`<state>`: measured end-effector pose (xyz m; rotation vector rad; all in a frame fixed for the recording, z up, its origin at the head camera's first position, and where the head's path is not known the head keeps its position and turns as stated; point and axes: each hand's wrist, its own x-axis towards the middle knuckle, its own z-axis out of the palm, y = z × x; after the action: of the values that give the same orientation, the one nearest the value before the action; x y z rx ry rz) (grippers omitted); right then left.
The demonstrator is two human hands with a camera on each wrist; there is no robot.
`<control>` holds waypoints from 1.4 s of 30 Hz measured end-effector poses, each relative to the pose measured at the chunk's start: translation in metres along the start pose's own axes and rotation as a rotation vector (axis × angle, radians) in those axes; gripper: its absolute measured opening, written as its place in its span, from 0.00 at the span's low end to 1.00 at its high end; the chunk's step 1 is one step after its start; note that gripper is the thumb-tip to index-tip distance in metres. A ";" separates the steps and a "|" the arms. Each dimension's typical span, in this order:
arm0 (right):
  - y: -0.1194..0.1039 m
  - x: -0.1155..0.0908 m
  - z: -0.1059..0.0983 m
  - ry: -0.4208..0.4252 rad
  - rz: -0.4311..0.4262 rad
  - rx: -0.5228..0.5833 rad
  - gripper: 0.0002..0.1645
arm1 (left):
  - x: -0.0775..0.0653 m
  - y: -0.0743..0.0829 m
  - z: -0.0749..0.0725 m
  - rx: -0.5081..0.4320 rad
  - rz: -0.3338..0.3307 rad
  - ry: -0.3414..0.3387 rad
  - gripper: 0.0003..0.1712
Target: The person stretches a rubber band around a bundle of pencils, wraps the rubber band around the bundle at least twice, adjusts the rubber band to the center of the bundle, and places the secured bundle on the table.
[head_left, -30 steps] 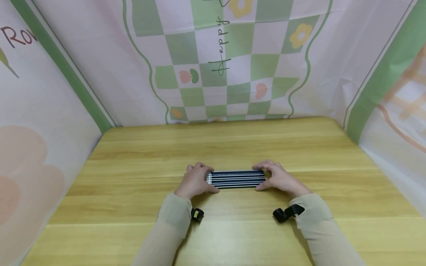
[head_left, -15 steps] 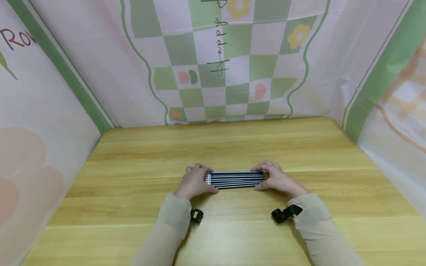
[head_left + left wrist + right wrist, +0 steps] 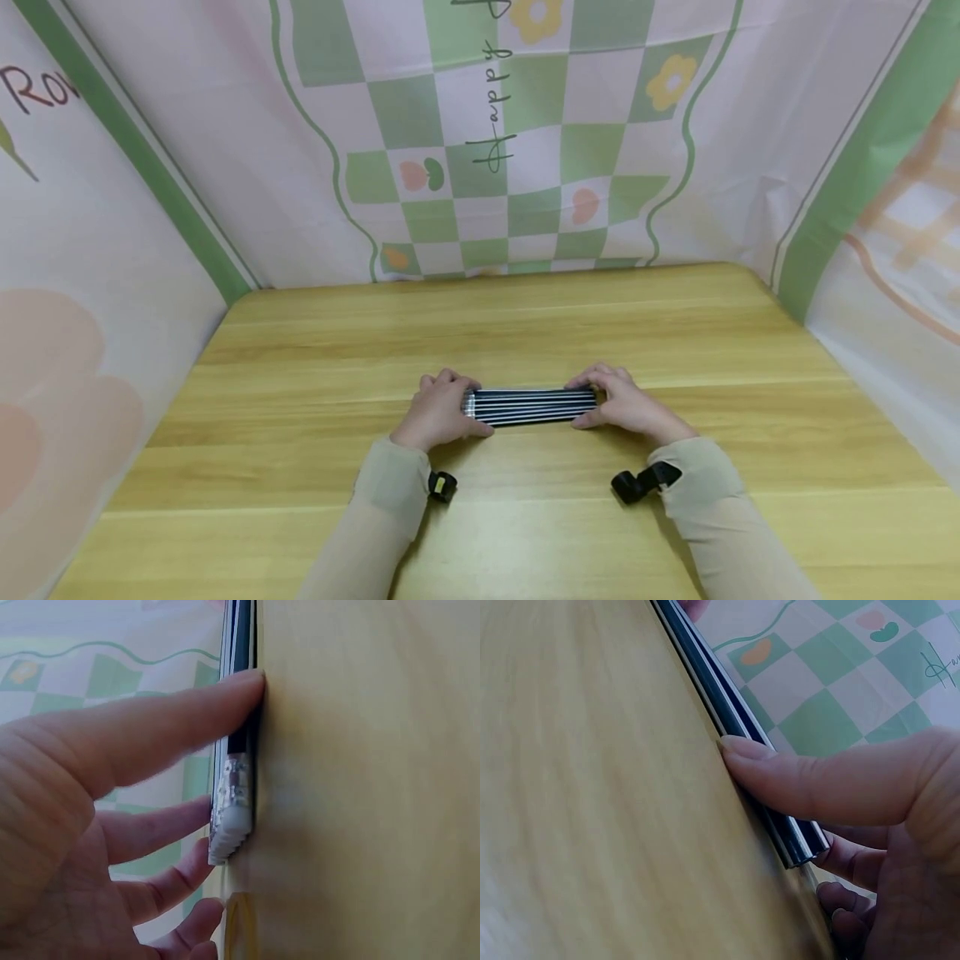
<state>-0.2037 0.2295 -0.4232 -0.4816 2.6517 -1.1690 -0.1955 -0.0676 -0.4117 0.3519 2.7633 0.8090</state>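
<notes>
We see a checked cloth (image 3: 480, 125), a table (image 3: 480, 329), a left hand (image 3: 437, 412), fingers (image 3: 159, 889) part-curled, gripping the pencils (image 3: 534, 407) on the table by their left end, a right hand (image 3: 628, 407) likewise pinching their right end, white erasers (image 3: 236, 820) at left.

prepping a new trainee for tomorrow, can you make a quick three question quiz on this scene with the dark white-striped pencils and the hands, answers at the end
1. True or false: the slim, dark, white-striped pencils stand on end.
2. What colour are the metal bands next to the round white rubber erasers? A gold, B silver, C red.
3. Which hand is at the eraser end?

Key: 1 false, they lie side by side; 2 B; 3 the left hand.
</notes>
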 end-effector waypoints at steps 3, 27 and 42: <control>-0.001 0.000 0.000 -0.006 -0.003 -0.003 0.31 | -0.001 0.000 0.000 0.039 0.008 -0.020 0.41; -0.002 0.000 0.002 0.011 -0.001 -0.022 0.32 | 0.000 0.000 0.000 0.036 0.010 -0.015 0.42; -0.003 0.000 0.001 -0.021 0.013 -0.075 0.28 | 0.000 -0.001 -0.001 0.044 0.046 -0.046 0.38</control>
<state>-0.2023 0.2272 -0.4221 -0.4859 2.6847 -1.0586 -0.1958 -0.0688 -0.4117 0.4382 2.7433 0.7424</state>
